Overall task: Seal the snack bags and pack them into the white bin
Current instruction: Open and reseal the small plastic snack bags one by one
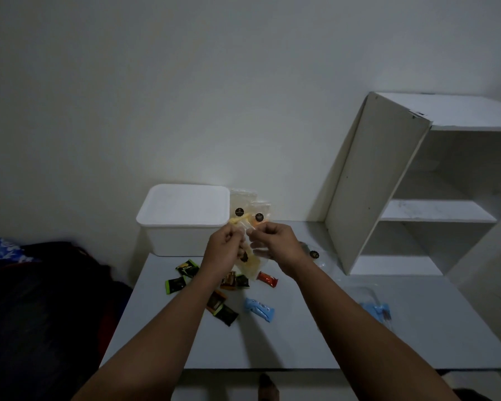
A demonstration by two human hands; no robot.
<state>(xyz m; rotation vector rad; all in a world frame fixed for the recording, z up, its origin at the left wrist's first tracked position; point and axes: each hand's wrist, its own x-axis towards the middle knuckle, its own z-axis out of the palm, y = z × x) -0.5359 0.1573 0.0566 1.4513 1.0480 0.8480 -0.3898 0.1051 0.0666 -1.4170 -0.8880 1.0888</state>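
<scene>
Both hands, left hand (225,246) and right hand (275,243), pinch what looks like the top edge of a clear plastic snack bag (250,263), held above the grey table (301,337), just beside the white rectangular plastic bin (182,227).

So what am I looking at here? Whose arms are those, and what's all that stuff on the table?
There is no machine here. A person wears a camera on their head, so this one picture looks down along their own two arms.

The left hand and the right hand both pinch the top of a clear snack bag, held up above the table.

Behind the hands sits the white bin. Two more clear bags with dark round stickers stand beside it against the wall.

Small wrapped snacks lie loose on the table: green and black ones, an orange one and a blue one. A white shelf stands on the right.
</scene>
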